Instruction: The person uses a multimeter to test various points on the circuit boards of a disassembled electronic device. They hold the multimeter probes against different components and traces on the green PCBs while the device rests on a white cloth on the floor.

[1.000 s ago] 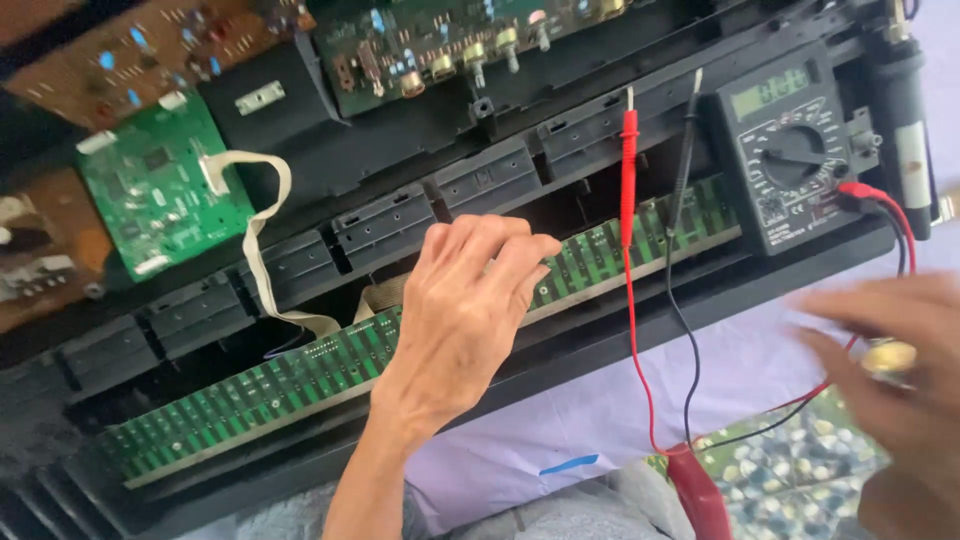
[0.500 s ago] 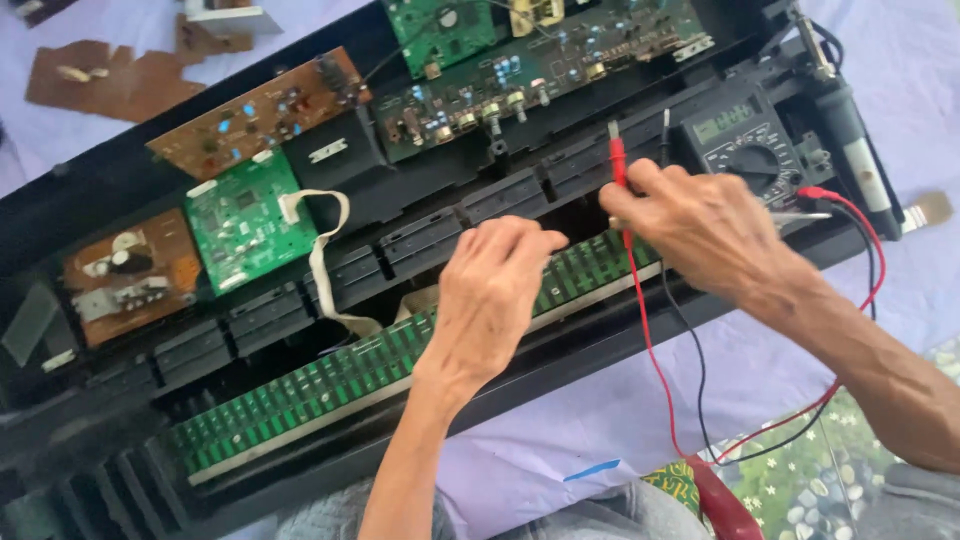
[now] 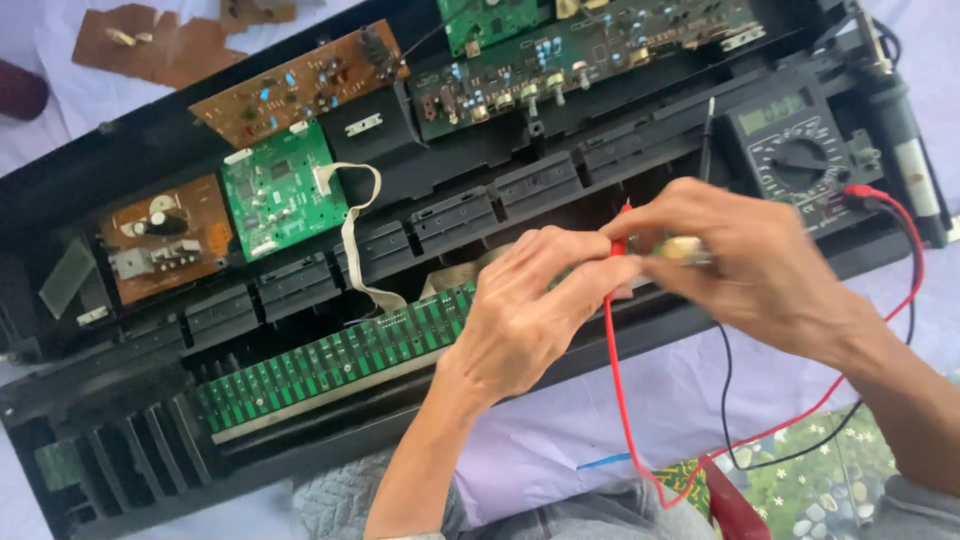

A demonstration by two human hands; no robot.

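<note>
Both hands have drawn together since the earlier frames: the right hand [image 3: 745, 265], previously up near the meter, now meets the left hand [image 3: 530, 310] over the middle of the open black case [image 3: 130, 150].

Right hand: fingers closed around the red probe [image 3: 620, 245] together with a small pale, blurred item whose kind cannot be made out. Only a short red section of the probe shows between the two hands; its tip is hidden.

Left hand: fingers curled, fingertips touching the red probe area just beside the right hand. Whether it grips the probe or only steadies it cannot be told.

Red lead [image 3: 625, 400]: runs down from the hands, loops near the lower edge and climbs back to the meter [image 3: 800, 160], which lies in the case at upper right. Black lead [image 3: 725, 400] runs alongside; the black probe [image 3: 706, 135] rests upright just left of the meter.

Long green board [image 3: 330, 365]: lies along the front of the case; its right end is covered by the left hand. Small green board [image 3: 280, 190] and two brown boards sit behind it. The case is cut off at the left and top edges.
</note>
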